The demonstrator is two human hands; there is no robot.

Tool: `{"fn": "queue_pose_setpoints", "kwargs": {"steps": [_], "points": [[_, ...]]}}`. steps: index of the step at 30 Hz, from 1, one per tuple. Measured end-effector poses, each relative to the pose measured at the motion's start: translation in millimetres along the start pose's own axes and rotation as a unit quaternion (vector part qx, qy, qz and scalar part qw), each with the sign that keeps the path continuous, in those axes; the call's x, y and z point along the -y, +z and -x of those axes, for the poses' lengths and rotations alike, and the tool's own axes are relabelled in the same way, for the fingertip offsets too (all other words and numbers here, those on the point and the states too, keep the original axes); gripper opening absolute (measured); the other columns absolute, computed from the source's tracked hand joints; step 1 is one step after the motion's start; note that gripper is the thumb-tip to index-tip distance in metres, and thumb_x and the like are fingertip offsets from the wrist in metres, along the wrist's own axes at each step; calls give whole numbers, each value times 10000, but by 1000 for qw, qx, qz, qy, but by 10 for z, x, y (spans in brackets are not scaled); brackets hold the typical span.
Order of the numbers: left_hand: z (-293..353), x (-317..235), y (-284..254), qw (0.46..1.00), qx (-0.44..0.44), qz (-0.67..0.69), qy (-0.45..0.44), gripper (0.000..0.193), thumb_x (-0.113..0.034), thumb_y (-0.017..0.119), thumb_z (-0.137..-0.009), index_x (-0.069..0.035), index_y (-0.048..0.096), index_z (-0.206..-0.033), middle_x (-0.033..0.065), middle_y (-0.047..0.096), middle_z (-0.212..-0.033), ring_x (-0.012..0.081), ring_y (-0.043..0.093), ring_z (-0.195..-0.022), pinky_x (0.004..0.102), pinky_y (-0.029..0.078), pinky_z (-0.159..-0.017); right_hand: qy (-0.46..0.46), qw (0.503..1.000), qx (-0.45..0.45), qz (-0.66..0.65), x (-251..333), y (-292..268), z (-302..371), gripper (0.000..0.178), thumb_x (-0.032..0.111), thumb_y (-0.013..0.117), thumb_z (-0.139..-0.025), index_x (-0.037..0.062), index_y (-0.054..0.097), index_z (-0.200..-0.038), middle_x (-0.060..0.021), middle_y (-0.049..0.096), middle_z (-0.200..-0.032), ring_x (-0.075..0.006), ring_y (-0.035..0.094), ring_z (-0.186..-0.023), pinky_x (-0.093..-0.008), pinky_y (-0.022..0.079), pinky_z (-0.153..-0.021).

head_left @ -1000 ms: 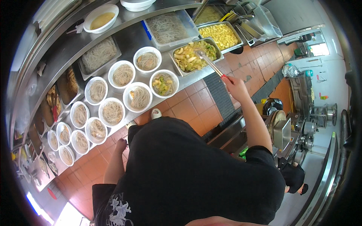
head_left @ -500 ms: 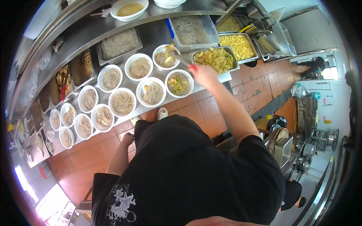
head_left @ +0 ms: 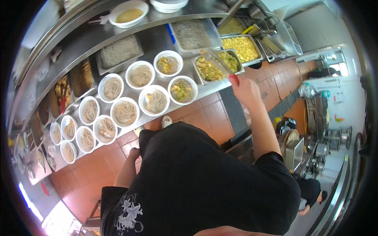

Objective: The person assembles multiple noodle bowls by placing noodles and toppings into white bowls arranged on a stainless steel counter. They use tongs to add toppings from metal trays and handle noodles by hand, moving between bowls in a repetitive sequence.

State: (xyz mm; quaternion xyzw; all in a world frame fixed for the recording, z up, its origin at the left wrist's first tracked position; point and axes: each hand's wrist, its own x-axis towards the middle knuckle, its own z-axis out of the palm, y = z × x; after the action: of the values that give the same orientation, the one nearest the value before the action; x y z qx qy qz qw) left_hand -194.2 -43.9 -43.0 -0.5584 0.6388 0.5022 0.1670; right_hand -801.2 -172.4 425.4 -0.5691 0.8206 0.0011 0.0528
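Observation:
My right hand (head_left: 245, 89) is closed round the red end of metal tongs (head_left: 220, 65), which reach down into a steel pan (head_left: 205, 83) of cooked cabbage (head_left: 210, 67). Just left of that pan stand two white bowls, a near bowl (head_left: 193, 98) and a far bowl (head_left: 179, 59), holding clear noodles topped with cabbage and yellow pieces. Several more white bowls of noodles, such as one bowl (head_left: 163, 110), line the steel counter to the left. My left hand (head_left: 134, 153) hangs low beside my body, away from the counter; its fingers are too small and hidden to make out.
Behind the bowls sit a steel tray of noodles (head_left: 120, 51) and a clear tub of noodles (head_left: 193, 35). A pan of yellow cubes (head_left: 241, 49) stands beyond the cabbage. An overhead shelf (head_left: 94, 35) holds more bowls. Another person (head_left: 309, 192) is at lower right.
My right hand has moved right with the tongs, from above the far bowl to the cabbage pan. That bowl now has cabbage and yellow pieces on its noodles.

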Motion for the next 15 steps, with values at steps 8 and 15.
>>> {"fn": "queue_pose_setpoints", "kwargs": {"steps": [8,15], "points": [[-542,182,-21,998,35,-42,43,297,-174,561,-902,66,732,-864,201,752,-800,312,735,-659,432,604,-640,123,986,106,28,-551,-145,395,562,487,505,-1040,2,774,-949,-258,740,-928,-452,714,-936,-533,568,-846],[-734,237,-98,986,29,-130,99,302,-176,565,-882,66,746,-875,214,757,-793,316,758,-704,438,604,-686,87,993,78,16,-292,477,352,561,478,486,-1053,-39,696,-1003,-268,745,-889,-454,737,-891,-532,590,-802]]}}
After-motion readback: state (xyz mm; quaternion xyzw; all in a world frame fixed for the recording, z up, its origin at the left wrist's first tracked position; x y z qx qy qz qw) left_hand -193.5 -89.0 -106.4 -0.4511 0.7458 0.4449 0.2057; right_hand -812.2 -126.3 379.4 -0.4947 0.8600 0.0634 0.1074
